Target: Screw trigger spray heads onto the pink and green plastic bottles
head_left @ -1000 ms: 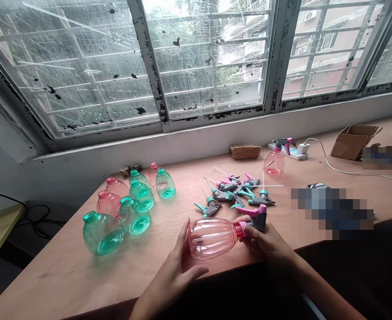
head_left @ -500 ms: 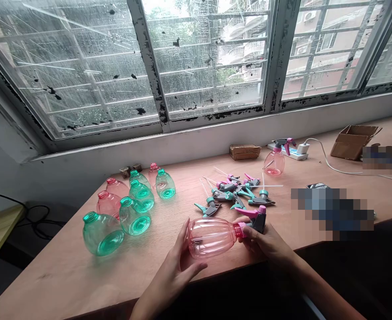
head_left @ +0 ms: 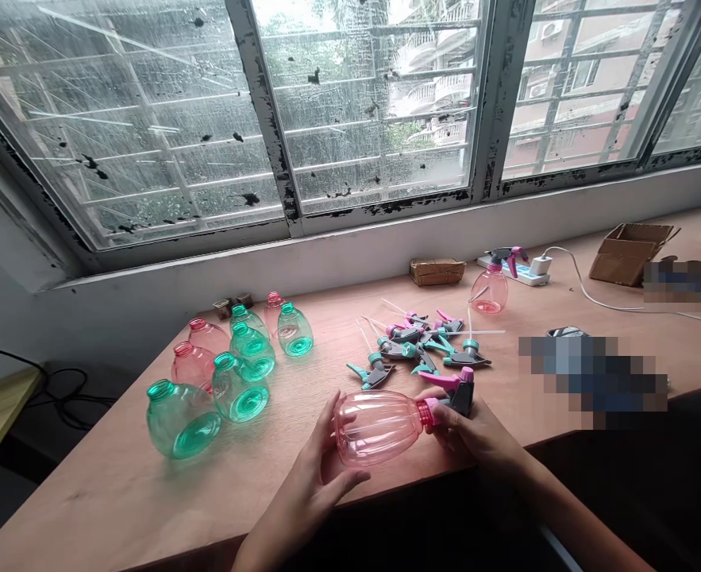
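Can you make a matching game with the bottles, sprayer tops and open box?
1. see-through green plastic bottles
2. grey plastic spray heads with coloured triggers
3. open brown cardboard box
4. nearest see-through pink plastic bottle

A. heaped mid-table
B. sideways, right hand at its neck, left hand by its base
C. grouped at the left
D. at the back right

Pairs: 1-C, 2-A, 3-D, 4-B

From where I stand, 2 blurred patches [head_left: 594, 377] on the bench [head_left: 88, 492] defy naming, the farther patch [head_left: 689, 282] cut off at right. The right hand [head_left: 487, 433] has some fingers hidden behind the pink collar [head_left: 430, 411]; piled spray heads [head_left: 394, 348] overlap past counting.
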`<act>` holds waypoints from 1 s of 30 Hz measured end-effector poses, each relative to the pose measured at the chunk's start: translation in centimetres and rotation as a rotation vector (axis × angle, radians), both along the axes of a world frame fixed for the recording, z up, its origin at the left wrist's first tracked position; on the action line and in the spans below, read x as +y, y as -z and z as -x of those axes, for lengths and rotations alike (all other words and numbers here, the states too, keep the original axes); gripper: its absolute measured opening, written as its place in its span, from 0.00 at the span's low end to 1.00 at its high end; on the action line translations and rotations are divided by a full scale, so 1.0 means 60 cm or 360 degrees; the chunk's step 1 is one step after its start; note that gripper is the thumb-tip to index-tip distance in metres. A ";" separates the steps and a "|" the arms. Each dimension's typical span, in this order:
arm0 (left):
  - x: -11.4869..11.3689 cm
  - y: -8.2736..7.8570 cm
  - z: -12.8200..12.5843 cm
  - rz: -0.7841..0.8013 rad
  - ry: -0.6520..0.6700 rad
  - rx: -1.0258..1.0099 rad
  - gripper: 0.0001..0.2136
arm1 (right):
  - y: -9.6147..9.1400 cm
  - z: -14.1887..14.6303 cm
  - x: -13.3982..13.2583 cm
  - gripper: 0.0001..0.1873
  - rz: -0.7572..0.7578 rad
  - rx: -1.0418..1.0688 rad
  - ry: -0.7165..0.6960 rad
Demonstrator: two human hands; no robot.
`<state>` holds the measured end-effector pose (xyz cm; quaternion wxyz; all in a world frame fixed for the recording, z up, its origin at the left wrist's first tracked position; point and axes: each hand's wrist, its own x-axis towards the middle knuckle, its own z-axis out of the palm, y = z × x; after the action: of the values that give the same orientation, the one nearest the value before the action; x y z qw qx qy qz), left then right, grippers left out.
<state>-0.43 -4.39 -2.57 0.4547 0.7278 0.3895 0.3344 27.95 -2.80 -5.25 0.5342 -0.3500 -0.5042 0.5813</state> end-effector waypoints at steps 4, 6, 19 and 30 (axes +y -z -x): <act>-0.003 -0.002 0.000 0.0056 0.0031 -0.0003 0.42 | 0.000 0.000 0.001 0.23 -0.0018 0.0009 0.0004; -0.005 -0.003 0.001 0.0084 0.0039 -0.0021 0.42 | 0.002 -0.001 0.002 0.22 -0.0025 0.0015 -0.0002; -0.004 -0.004 0.001 0.0076 0.0007 0.0056 0.40 | 0.011 -0.002 0.007 0.21 -0.0043 0.0030 0.0022; -0.001 -0.001 0.010 0.0003 -0.0045 0.0201 0.34 | 0.007 0.000 -0.001 0.22 0.0002 0.0009 -0.0013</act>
<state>-1.03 -4.44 -2.53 0.4252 0.7414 0.4279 0.2939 27.95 -2.83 -5.68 0.5330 -0.3466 -0.5038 0.5848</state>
